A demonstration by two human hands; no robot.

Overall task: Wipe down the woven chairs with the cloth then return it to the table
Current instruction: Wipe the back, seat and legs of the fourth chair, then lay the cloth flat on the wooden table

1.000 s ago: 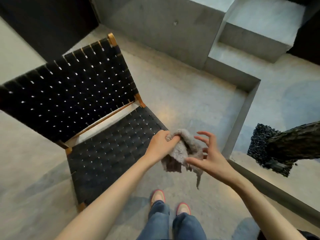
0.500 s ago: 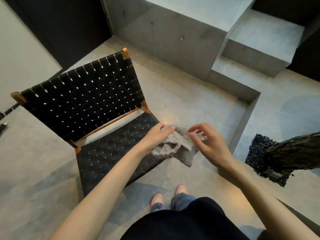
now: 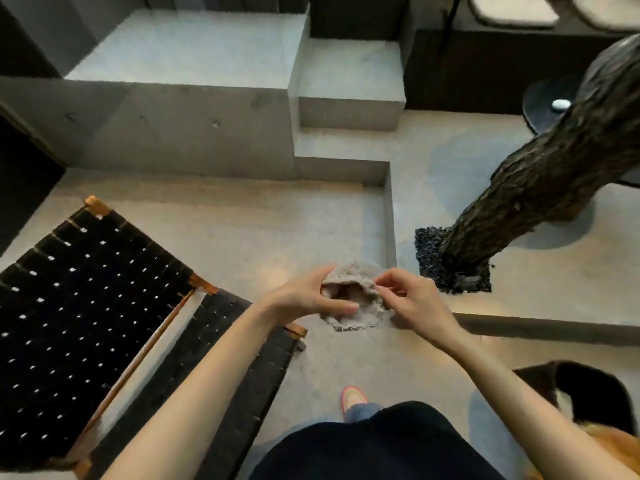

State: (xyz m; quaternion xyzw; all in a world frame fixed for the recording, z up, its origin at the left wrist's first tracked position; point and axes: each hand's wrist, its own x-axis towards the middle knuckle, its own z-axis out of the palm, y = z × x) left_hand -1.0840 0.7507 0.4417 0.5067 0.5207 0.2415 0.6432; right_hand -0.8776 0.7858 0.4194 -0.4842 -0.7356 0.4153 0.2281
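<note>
While both hands are raised in front of the body, the grey cloth [image 3: 353, 301] is bunched between them. It is held in the air just to the right of the woven chair [image 3: 86, 306], clear of its seat. The left hand [image 3: 298, 299] grips the cloth's left side, fingers curled over the top and thumb underneath, and its forearm crosses above the chair's seat. The right hand [image 3: 417, 303] pinches the cloth's right edge between thumb and fingertips. The cloth is gathered into a hollow pouch, with a ragged lower edge hanging below the hands.

The chair is black webbing on a light wooden frame, with its backrest to the left of its seat. Beyond the chair rise grey concrete steps [image 3: 349, 81]. Well to the right of the chair, a dark tree trunk [image 3: 540, 188] leans out of a square patch of black gravel [image 3: 433, 258] set in the concrete floor [image 3: 263, 230]. Near the chair's right seat corner, below the cloth, one pink-rimmed shoe [image 3: 353, 400] stands on the floor.
</note>
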